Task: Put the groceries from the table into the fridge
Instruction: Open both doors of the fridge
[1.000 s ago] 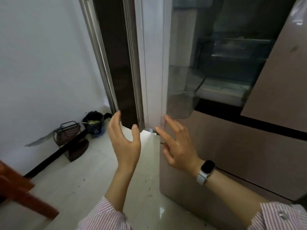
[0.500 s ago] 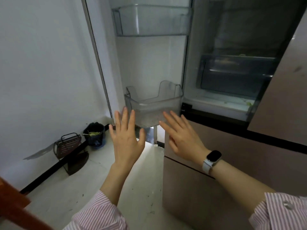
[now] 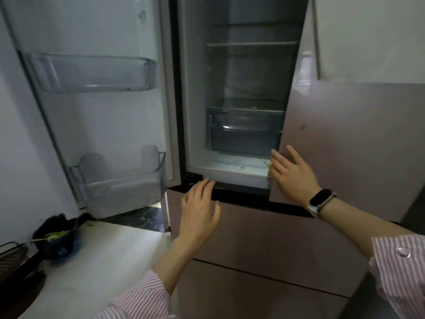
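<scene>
The pinkish fridge [image 3: 264, 245] fills the view. Its left door [image 3: 99, 116] is swung wide open, showing two clear door bins. The right door [image 3: 358, 143] is closed. Inside, the dark compartment has glass shelves and a clear crisper drawer [image 3: 243, 132] at the bottom. My left hand [image 3: 200, 210] hovers open, fingers apart, in front of the black strip below the compartment. My right hand [image 3: 292, 176], with a watch on its wrist, lies open against the lower left edge of the right door. No groceries or table are in view.
A dark bin [image 3: 57, 238] with green scraps stands on the pale floor at the lower left, beside a wire basket [image 3: 11, 252] by the white wall. Lower fridge drawers [image 3: 276, 295] are closed.
The left door has swung from nearly edge-on to fully open. My view and both hands have shifted right, toward the compartment and the right door.
</scene>
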{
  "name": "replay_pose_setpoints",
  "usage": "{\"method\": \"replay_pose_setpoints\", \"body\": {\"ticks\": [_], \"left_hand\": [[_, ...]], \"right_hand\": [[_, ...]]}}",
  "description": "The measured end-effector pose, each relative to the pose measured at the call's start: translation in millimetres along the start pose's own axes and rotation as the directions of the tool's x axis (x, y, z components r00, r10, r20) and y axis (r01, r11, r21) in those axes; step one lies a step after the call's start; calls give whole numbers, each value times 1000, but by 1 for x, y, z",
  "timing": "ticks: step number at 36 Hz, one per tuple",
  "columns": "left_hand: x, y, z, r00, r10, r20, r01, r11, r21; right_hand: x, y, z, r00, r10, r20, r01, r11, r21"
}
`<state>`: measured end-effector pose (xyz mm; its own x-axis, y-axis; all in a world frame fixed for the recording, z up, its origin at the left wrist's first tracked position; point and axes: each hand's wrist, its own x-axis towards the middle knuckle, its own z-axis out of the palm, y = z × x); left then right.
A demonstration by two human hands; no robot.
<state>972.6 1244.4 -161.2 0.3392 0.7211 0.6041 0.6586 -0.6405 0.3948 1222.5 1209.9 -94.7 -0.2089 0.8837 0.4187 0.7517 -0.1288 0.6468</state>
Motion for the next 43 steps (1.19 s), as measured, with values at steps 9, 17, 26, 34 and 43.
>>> {"method": "replay_pose_setpoints", "body": {"ticks": [9,17,26,34,43], "left_hand": [[10,25,40,997,33,63,-15,961,-275],[-3,43,41,988,150,38,-123,907,-402],[-19,123,49,808,583,88,-488,744,-456],[-61,177,75,618,783,68,-728,602,-328],[-54,238,77,505,860,-78,-847,476,-238]], "right_hand": [[-8,3,0,994,-111,25,113,976,-184],[-77,-4,-19,967,-103,-233,94,994,-47],[-191,-2,-34,872,155,-465,-95,984,152],[-282,8,-54,830,434,-352,-384,901,203],[-340,22,-84,680,733,-17,-692,649,317]]}}
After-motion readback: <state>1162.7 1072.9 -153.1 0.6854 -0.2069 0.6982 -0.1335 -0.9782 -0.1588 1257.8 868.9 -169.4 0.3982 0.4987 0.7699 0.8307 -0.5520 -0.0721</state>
